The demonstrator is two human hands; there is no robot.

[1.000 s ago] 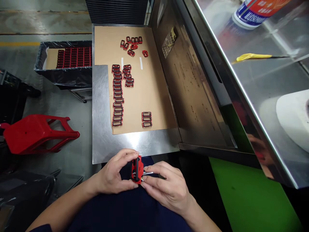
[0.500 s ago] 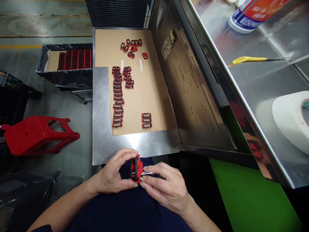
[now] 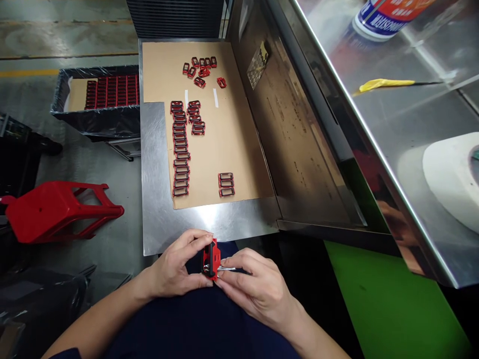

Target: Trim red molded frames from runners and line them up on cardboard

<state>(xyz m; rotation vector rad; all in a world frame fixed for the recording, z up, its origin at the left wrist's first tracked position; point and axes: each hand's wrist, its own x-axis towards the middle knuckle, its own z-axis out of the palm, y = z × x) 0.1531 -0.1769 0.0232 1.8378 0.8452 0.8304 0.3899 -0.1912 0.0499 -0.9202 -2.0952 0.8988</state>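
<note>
- Red frame [image 3: 210, 259] with black inner edges
- Silver pin [image 3: 227, 269] with a black handle
- Tan cardboard sheet [image 3: 224, 149]
- Bright red stool [image 3: 60, 212]
- Yellow handle [image 3: 381, 85]
- Green panel [image 3: 389, 304]

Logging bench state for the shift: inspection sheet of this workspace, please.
surface: stainless steel bench, mostly covered by brown cardboard.
job's things: red-and-black rectangular frames in rows on the cardboard, a looser group at the far end; red part held above the bench edge; slim metal-shafted tool against it.
clutter: blue-and-orange can and yellow-handled tool on the steel surface at right.
hands: left hand grips the red part; right hand holds the tool.
cables: nothing seen.
surroundings: lined bin of red frames; red stool on its side; concrete floor.
</note>
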